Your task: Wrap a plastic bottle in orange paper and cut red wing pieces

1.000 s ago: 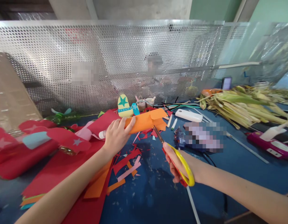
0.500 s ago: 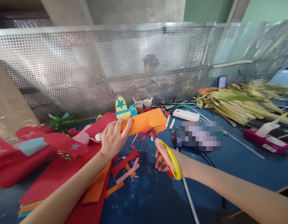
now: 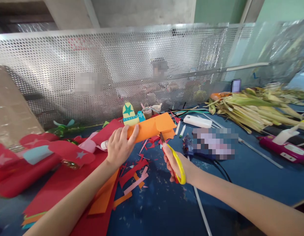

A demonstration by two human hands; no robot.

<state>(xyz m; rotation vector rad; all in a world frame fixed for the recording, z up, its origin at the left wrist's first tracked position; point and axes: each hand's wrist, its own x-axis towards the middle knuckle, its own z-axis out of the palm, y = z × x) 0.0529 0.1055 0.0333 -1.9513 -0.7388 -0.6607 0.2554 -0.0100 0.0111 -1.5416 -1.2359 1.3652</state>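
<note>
- At the centre of the head view, over a blue counter (image 3: pixel 161 209), the left hand (image 3: pixel 121 144) grasps a piece of orange paper (image 3: pixel 144 129), its fingers curled over the top; the paper stretches up and to the right, with a loose flap at its far end.
- Just left of that hand, a round white end (image 3: pixel 104 145) pokes out; the rest of it is hidden.
- Right of centre, the right hand (image 3: pixel 176 164) has its fingers wrapped round the handles of scissors (image 3: pixel 182 172), yellow and red; their dark blades point up and left and meet the paper's lower edge, near the flap.
- Beneath the hands lie scattered paper scraps (image 3: pixel 135 184), red, pink and orange.
- On the left, large red sheets (image 3: pixel 53 190) lie under the left forearm, beside red cut-out shapes (image 3: pixel 71 149), one bearing a pale blue star.
- Behind the orange paper stand a yellow shape with a teal star (image 3: pixel 128 111) and a small cup (image 3: pixel 147 113), in front of a perforated metal panel (image 3: pixel 127 49).
- On the right are a white oblong object (image 3: pixel 197 121), a pixelated item (image 3: pixel 213 144), a magenta device (image 3: pixel 282 149) and a heap of pale husks (image 3: pixel 250 106).
</note>
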